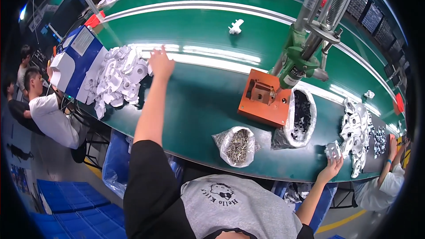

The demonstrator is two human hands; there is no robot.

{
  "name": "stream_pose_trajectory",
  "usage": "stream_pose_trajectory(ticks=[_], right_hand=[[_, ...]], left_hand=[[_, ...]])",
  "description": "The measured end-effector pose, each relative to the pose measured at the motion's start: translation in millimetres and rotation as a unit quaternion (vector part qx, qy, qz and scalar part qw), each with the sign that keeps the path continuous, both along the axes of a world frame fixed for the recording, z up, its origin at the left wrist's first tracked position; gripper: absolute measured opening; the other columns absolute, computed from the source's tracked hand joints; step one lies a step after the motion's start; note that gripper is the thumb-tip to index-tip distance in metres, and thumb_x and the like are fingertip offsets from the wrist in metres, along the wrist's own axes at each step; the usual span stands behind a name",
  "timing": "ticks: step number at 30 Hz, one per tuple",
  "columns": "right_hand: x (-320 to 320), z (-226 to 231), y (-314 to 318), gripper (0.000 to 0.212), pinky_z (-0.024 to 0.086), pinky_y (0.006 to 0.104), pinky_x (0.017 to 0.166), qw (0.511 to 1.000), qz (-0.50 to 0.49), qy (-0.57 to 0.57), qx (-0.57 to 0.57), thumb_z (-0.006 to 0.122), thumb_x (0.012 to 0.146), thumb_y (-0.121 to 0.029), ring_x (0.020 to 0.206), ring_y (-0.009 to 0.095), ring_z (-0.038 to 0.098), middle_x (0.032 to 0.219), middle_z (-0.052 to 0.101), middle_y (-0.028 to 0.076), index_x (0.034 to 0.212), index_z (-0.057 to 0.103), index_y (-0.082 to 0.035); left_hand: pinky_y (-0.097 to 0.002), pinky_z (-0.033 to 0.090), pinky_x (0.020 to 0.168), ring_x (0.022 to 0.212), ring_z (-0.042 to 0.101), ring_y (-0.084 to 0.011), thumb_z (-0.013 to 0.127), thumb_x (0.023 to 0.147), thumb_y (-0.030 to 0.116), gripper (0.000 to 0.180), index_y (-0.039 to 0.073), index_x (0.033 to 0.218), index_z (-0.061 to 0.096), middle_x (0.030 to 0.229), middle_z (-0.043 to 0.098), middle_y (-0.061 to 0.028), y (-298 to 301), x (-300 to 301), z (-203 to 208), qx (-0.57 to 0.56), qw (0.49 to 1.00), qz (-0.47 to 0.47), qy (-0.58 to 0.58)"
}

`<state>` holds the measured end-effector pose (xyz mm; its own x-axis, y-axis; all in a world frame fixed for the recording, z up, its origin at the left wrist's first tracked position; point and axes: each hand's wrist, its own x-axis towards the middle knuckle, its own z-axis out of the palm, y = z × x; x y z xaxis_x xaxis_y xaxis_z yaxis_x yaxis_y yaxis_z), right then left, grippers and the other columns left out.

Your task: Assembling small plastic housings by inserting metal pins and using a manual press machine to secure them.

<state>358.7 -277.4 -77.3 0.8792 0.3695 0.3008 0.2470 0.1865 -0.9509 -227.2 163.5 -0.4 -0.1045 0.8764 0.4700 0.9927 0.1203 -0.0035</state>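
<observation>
Left hand [160,64] stretched with spread, empty fingers toward white parts pile [118,79] far left of orange press [264,97], right hand [333,164] grasping one white part [333,150] right of it; press empty.

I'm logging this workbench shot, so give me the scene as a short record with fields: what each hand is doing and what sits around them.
Setting: long green workbench
Left hand: open, stretched out at the edge of a pile of white plastic parts
Right hand: resting on a white part at the near edge of the bench
Middle: orange fixture block under a green press tool
Bags: clear bag of screws; bag of dark parts
Far right: a second heap of white parts
Others: seated people at both ends
</observation>
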Motion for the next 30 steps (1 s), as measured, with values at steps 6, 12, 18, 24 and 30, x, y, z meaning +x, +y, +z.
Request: stream_pose_trajectory(ticks=[6,12,18,24,30], right_hand=[[-10,10,10,0.049,0.047,0.0360,0.077,0.883,0.161,0.381,0.223,0.047,0.092,-0.024,0.089,0.019,0.052,0.104,0.051,0.009,0.140,0.040,-0.016],[-78,48,56,0.040,0.054,0.0458,0.071,0.724,0.410,0.488,0.263,0.054,0.089,-0.039,0.077,0.025,0.055,0.083,0.054,0.006,0.116,0.052,-0.010],[-198,117,129,0.053,0.052,0.0601,0.086,0.764,0.551,0.300,0.150,0.064,0.078,-0.018,0.113,0.042,0.053,0.127,0.044,0.015,0.124,0.039,-0.008],[-251,142,141,0.065,0.035,0.0351,0.103,0.774,0.617,0.113,0.087,0.065,0.077,-0.009,0.122,0.020,0.044,0.133,0.040,0.010,0.134,0.034,-0.004],[-264,135,135,0.069,0.034,0.0343,0.106,0.772,0.570,0.263,0.102,0.051,0.075,-0.004,0.124,0.019,0.043,0.139,0.039,0.009,0.140,0.030,-0.003]], left_hand=[[-0.0445,0.050,0.074,0.082,0.064,-0.0358,0.051,0.087,0.011,0.031,0.010,0.118,0.055,0.085,0.065,-0.0191,-18,-58,2,0.091,0.987,-0.047,-0.126],[-0.0320,0.053,0.073,0.086,0.062,-0.0170,0.048,0.091,0.004,0.034,0.007,0.125,0.054,0.102,0.063,-0.0097,-85,19,68,0.058,0.662,-0.255,-0.703],[-0.0438,0.054,0.083,0.107,0.058,-0.0399,0.051,0.093,0.012,0.024,0.019,0.115,0.053,0.130,0.047,-0.0309,-176,125,55,-0.248,0.223,-0.420,-0.844],[-0.0420,0.042,0.101,0.121,0.051,-0.0334,0.044,0.088,-0.002,0.025,0.004,0.109,0.056,0.137,0.043,-0.0258,-243,179,57,-0.317,0.099,-0.426,-0.842],[-0.0369,0.040,0.101,0.123,0.047,-0.0263,0.041,0.084,-0.001,0.022,-0.003,0.089,0.063,0.123,0.055,-0.0161,-255,203,42,-0.154,0.361,-0.463,-0.795]])
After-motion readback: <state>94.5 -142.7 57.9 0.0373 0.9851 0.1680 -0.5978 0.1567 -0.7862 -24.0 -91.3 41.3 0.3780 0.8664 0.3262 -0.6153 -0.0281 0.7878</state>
